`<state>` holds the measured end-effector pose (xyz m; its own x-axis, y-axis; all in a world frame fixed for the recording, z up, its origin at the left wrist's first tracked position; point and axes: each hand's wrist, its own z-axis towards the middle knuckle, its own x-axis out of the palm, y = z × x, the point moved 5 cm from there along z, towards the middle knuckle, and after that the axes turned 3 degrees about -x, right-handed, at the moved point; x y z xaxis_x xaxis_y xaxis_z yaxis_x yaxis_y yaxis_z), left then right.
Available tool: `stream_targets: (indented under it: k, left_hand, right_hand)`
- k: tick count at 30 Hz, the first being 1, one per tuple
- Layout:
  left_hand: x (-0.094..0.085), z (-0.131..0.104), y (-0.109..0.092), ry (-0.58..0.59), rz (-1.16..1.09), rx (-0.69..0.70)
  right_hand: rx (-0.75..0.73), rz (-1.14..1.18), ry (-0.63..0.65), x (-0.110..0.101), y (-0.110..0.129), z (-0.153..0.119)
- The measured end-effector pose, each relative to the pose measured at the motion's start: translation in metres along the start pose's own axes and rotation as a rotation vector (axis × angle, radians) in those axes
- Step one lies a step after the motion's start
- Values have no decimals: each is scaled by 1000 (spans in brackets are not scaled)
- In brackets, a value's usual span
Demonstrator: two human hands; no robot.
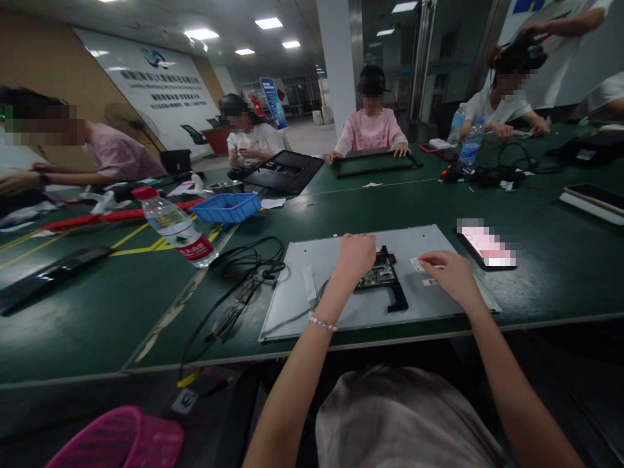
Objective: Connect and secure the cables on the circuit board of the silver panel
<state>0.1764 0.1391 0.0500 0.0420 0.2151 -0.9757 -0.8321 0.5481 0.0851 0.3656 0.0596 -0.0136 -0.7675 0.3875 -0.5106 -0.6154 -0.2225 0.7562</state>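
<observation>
Left hand's fingers [358, 257]: curled closed at the circuit board [383, 275], just below the frame's centre, any hold hidden.
Right hand's fingers [451, 276]: pinched together at a white label [416, 264]; hold unclear.
Gray panel [316, 250]: lower centre, beneath both.
Across the table [380, 205]: pink-shirted person [370, 130], upper centre, hands on black frame [380, 171].
</observation>
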Motion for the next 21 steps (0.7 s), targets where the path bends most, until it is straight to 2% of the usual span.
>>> stream_targets:
  k: [4, 8, 11, 16, 21]
  left_hand:
    - [-11, -19, 0, -71, -88, -38]
    - [-13, -42, -6, -78, -164, -67]
    - [-11, -55, -16, -82, -216, -56]
    - [1, -67, -49, -104, -224, 106]
    - [12, -69, -61, -126, -160, 95]
  right_hand:
    - [73, 111, 102, 16, 10, 2]
    - [38, 95, 155, 27, 17, 6]
    - [11, 64, 187, 32, 19, 9]
    - [-28, -30, 200, 40, 19, 12]
    - [-98, -68, 222, 46, 22, 10]
